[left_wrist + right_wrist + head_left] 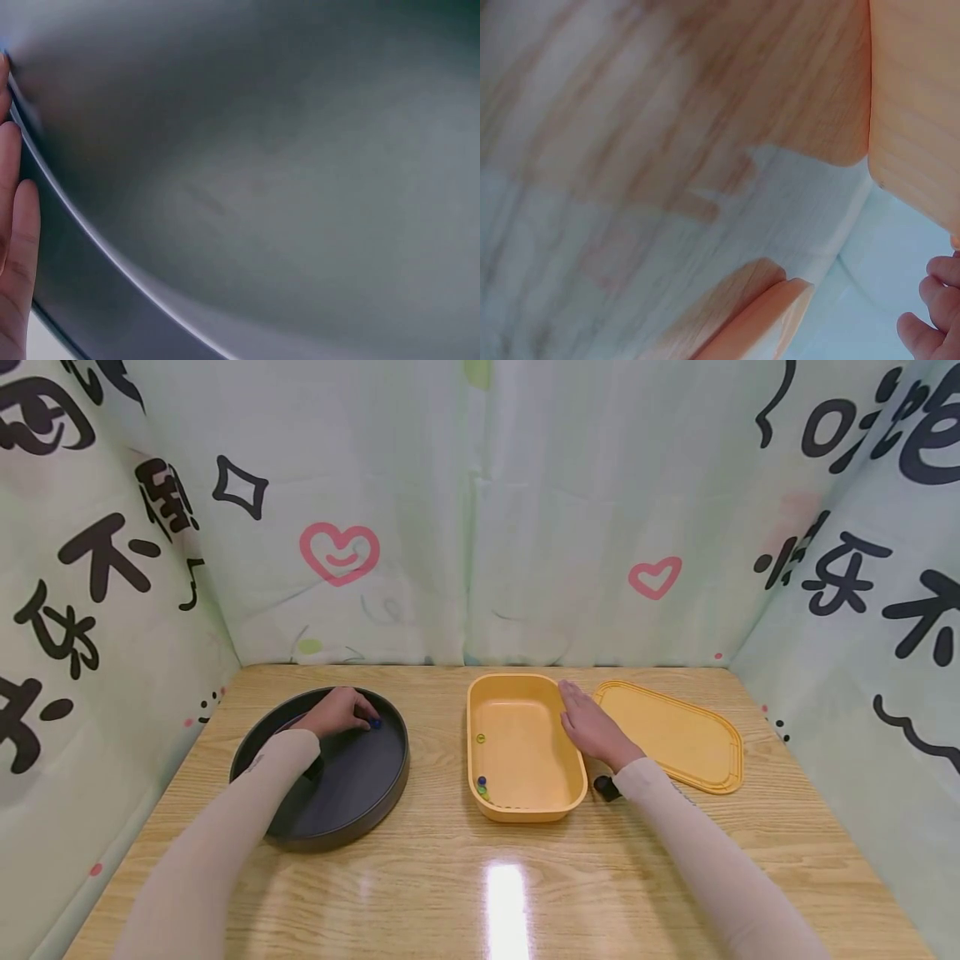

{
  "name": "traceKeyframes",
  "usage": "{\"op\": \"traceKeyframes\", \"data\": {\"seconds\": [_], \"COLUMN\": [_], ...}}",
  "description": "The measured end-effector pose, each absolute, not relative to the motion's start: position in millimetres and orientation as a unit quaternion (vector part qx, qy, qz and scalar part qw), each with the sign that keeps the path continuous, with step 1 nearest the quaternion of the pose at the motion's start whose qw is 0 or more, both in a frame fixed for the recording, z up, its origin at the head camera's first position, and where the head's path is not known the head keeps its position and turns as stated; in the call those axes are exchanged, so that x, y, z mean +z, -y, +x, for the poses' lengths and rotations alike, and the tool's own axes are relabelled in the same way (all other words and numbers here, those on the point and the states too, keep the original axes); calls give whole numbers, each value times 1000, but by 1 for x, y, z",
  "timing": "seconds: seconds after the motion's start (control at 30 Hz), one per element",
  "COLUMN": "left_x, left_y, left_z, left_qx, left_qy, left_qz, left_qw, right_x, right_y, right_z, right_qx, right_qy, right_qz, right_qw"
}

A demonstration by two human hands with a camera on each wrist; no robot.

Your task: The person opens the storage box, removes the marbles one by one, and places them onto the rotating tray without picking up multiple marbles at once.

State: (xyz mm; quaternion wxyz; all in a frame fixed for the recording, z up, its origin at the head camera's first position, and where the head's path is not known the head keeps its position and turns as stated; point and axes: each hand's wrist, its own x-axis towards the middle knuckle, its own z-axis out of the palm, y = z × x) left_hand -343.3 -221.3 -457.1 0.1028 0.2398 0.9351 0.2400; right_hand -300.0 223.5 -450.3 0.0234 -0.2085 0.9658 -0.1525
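Wood table (435, 893) | left hand (339, 713) pinching blue bead (375, 723) in pan (345, 802) | right hand (596, 727) straight-fingered at yellow tub (525, 815) | some beads (482, 781) inside — lid (675, 735) off

Round pan (347, 785), dark grey; tub (527, 752) and lid (667, 735), yellow-orange; held piece (376, 723), blue; worktop (420, 877), light-brown wood grain; curtain (562, 527), whitish, pink-hearted.
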Motion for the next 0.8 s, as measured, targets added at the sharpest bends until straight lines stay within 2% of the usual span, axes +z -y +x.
{"op": "traceKeyframes", "data": {"seconds": [0.37, 0.63, 0.8], "left_x": [-449, -420, -400], "left_y": [224, 218, 204], "left_z": [-338, -327, -318], "left_qx": [239, 244, 260], "left_qy": [-939, -939, -927], "left_qz": [232, 221, 257], "left_qw": [89, 95, 85], "right_x": [-451, -449, -450], "right_y": [-223, -224, -224], "right_z": [-300, -301, -301], "right_qx": [-155, -152, -149], "right_qy": [-964, -965, -966], "right_qz": [-214, -211, -211], "right_qw": [19, 24, 27]}}
